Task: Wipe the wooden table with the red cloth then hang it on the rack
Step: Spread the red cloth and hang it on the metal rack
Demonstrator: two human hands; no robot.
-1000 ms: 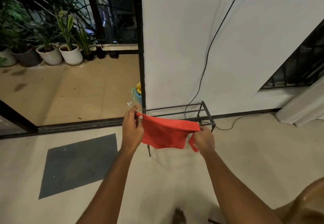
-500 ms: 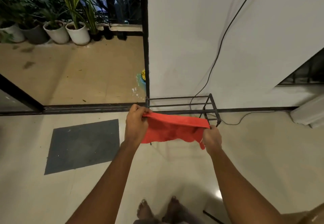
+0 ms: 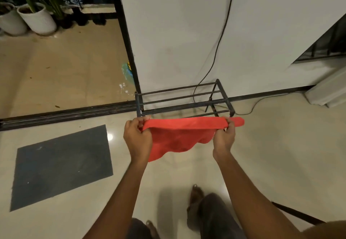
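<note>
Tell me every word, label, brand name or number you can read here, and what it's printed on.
None can be read.
The red cloth, stretched between the left hand and right hand, shows no tag or print.
The black metal rack, white wall, grey floor mat and white plant pots carry no lettering.
The blue and yellow object by the door frame is too blurred to tell.

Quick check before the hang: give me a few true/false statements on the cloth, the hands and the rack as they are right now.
1. Both hands, left hand and right hand, grip the red cloth. True.
2. The cloth lies on the floor. False: it is held up, stretched between the hands.
3. The black metal rack stands against the white wall. True.
4. A towel already hangs on the rack. False: its bars are bare.
5. A black cable runs down the wall behind the rack. True.
</note>
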